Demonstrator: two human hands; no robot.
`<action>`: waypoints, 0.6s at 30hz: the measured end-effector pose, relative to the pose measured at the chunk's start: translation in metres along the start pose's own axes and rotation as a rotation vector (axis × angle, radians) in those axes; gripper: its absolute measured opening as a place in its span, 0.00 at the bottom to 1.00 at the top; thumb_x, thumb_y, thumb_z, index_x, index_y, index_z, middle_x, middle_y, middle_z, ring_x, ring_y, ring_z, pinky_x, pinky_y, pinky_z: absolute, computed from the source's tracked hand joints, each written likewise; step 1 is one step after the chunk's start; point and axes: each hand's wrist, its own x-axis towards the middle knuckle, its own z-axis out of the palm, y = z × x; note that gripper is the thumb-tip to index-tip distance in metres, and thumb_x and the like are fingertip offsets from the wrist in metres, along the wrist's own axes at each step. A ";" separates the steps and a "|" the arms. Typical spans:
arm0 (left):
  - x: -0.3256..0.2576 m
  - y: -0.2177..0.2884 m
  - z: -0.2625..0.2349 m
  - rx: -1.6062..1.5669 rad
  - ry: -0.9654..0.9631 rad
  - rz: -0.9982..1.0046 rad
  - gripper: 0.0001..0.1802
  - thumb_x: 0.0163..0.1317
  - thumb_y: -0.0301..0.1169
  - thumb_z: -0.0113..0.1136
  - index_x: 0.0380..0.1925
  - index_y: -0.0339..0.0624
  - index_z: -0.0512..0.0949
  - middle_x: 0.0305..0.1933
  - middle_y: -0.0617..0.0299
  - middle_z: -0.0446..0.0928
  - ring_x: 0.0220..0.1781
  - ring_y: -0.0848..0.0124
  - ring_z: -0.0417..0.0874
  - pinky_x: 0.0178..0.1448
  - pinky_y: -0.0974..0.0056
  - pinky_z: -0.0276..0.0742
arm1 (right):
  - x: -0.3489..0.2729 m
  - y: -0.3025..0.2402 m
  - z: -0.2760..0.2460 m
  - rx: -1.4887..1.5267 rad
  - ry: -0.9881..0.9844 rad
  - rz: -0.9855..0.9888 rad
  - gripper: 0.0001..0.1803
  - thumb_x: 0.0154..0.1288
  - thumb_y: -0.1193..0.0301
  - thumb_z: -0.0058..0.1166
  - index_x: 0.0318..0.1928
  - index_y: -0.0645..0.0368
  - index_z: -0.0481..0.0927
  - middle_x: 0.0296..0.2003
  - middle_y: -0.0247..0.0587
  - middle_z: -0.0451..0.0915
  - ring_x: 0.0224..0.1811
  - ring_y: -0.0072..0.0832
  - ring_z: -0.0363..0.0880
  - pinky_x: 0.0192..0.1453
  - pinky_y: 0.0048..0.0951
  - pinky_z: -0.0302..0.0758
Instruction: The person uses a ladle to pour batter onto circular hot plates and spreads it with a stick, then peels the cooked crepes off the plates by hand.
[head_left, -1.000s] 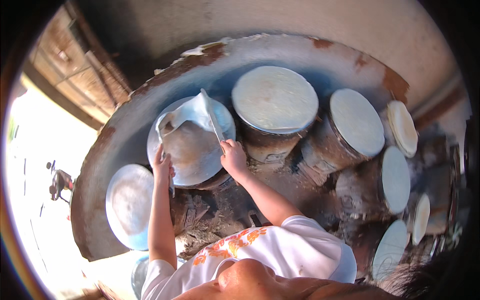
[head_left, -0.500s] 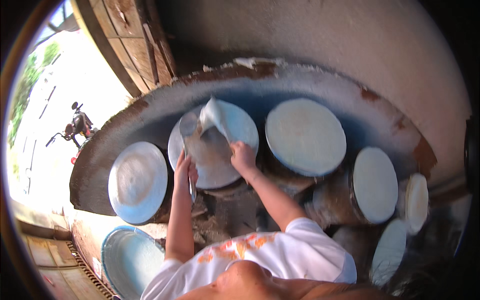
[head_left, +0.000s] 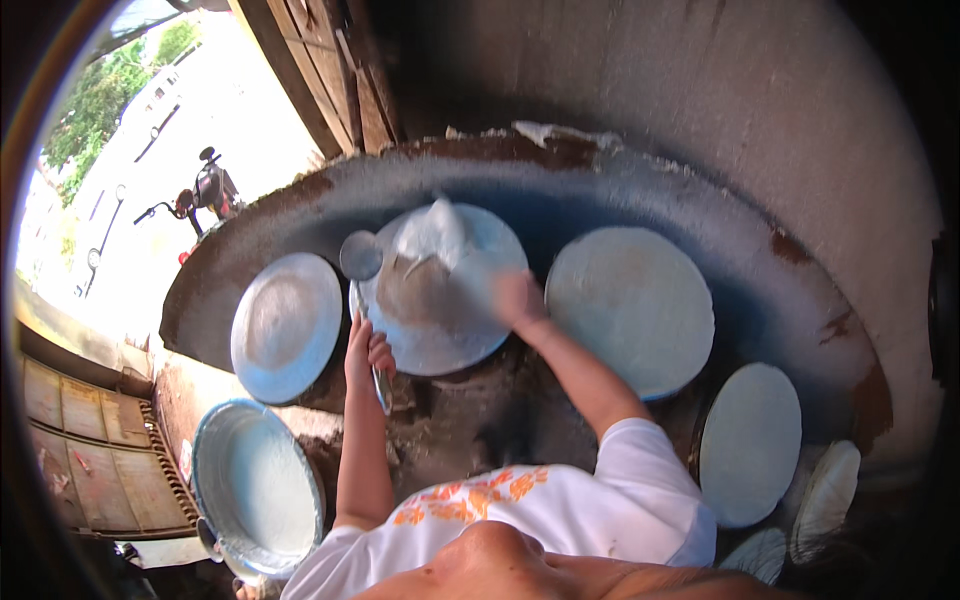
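Observation:
My left hand (head_left: 368, 350) grips the handle of a metal ladle (head_left: 361, 256), whose round bowl is raised over the left rim of a round, pale plate-like surface (head_left: 440, 350). On the far part of that surface lies a soft, crumpled white sheet (head_left: 432, 235), beside a brownish-grey patch. My right hand (head_left: 518, 298), smeared by motion, is over the surface's right edge. Its fingers look closed around something that shows only as a pale streak toward the white sheet; I cannot make out its shape.
White-topped round surfaces stand right (head_left: 630, 310) and lower right (head_left: 750, 445). A greyish disc (head_left: 286, 328) is at left, above a blue-rimmed basin (head_left: 205, 450) of white liquid. A curved, stained wall (head_left: 700, 180) rises behind. Outside at far left is a motorbike (head_left: 212, 188).
My right hand has moved right, away from the white sheet, which now lies bunched on the far part of the surface. The ladle stays raised in my left hand. The view has shifted.

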 end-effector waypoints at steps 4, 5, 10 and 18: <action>-0.009 -0.010 0.010 0.067 0.009 0.073 0.25 0.71 0.31 0.43 0.65 0.70 0.59 0.20 0.71 0.53 0.12 0.82 0.53 0.12 0.77 0.51 | 0.025 -0.016 0.038 0.213 -0.085 -0.076 0.18 0.52 0.79 0.45 0.41 0.54 0.82 0.41 0.40 0.79 0.48 0.44 0.72 0.50 0.41 0.73; -0.011 -0.005 0.010 0.063 0.024 0.088 0.26 0.71 0.31 0.43 0.66 0.70 0.58 0.20 0.71 0.54 0.12 0.82 0.53 0.12 0.77 0.52 | 0.022 -0.029 0.036 0.287 -0.112 -0.102 0.17 0.51 0.79 0.46 0.41 0.54 0.82 0.40 0.40 0.79 0.47 0.43 0.73 0.50 0.41 0.73; -0.026 0.005 0.025 0.096 0.022 0.144 0.28 0.71 0.31 0.42 0.68 0.67 0.53 0.20 0.70 0.55 0.12 0.82 0.54 0.12 0.75 0.54 | 0.002 -0.027 -0.003 0.350 -0.222 -0.331 0.15 0.48 0.78 0.51 0.38 0.53 0.84 0.36 0.39 0.80 0.42 0.42 0.73 0.48 0.38 0.72; -0.023 0.007 -0.008 0.387 0.103 0.303 0.29 0.71 0.29 0.42 0.69 0.66 0.52 0.17 0.72 0.51 0.11 0.80 0.52 0.14 0.74 0.50 | 0.062 -0.014 -0.014 0.188 -0.151 -0.343 0.16 0.46 0.78 0.51 0.38 0.53 0.84 0.39 0.36 0.81 0.44 0.41 0.74 0.51 0.36 0.72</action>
